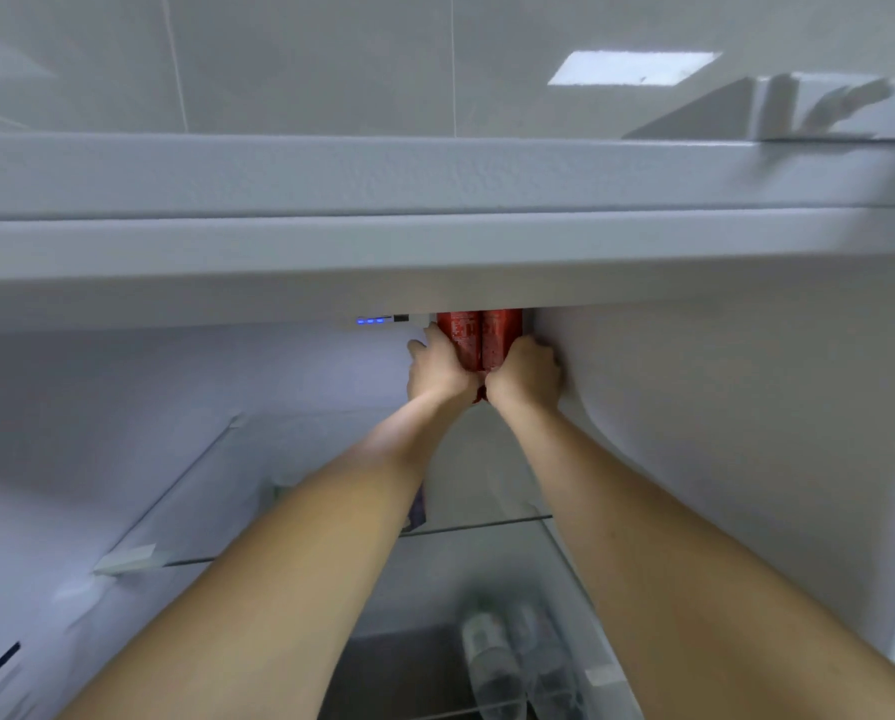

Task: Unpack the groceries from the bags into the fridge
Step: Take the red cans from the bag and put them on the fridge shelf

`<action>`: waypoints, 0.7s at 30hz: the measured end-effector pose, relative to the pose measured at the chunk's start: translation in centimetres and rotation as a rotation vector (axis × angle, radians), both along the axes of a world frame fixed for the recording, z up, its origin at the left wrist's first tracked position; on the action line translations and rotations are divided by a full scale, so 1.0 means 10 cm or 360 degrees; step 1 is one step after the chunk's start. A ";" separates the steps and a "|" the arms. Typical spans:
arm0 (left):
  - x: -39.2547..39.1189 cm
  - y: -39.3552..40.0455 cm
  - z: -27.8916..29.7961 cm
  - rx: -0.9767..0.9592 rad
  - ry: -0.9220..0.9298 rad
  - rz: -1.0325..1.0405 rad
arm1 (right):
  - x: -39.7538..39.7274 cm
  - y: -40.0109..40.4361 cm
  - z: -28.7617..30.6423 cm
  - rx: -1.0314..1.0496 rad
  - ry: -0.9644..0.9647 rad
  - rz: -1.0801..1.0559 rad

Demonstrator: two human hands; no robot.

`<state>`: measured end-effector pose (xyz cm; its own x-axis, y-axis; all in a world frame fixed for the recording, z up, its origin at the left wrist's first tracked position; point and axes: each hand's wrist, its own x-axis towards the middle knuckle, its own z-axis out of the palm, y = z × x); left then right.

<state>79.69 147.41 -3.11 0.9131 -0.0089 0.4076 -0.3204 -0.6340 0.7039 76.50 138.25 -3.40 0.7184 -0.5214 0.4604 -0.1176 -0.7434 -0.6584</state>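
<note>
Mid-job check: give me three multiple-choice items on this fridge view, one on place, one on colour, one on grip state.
1. Where are the cans?
A. upper right of the fridge, by its right wall
B. bottom drawer
C. door shelf

2. What colour are they?
A. blue
B. red
C. green

3. How are they held?
A. left hand only
B. released
C. between both hands

Key: A, they sit high against the right wall; B, red sides show; C, the left hand and right hand press either side.

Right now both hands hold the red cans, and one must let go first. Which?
Probably the left hand: open shelf space lies beside it, while the right hand is squeezed between the red cans and the fridge wall.
</note>
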 end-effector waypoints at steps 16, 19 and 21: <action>-2.03 1.52 -0.22 0.0801 -0.0322 0.0141 | -1.93 0.85 -0.28 -0.0411 -0.0150 0.0605; -2.54 1.80 -0.32 0.0741 -0.0433 0.0130 | -2.33 1.05 -0.40 -0.0457 -0.0232 0.0776; -2.90 1.95 -0.38 0.0752 -0.0472 0.0185 | -2.58 1.18 -0.48 -0.0467 -0.0290 0.0875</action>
<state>50.69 166.92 -6.96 0.7662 -0.1587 0.6227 -0.3700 -0.9012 0.2257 50.68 150.03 -8.24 0.7418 0.0664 0.6673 0.4259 -0.8153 -0.3923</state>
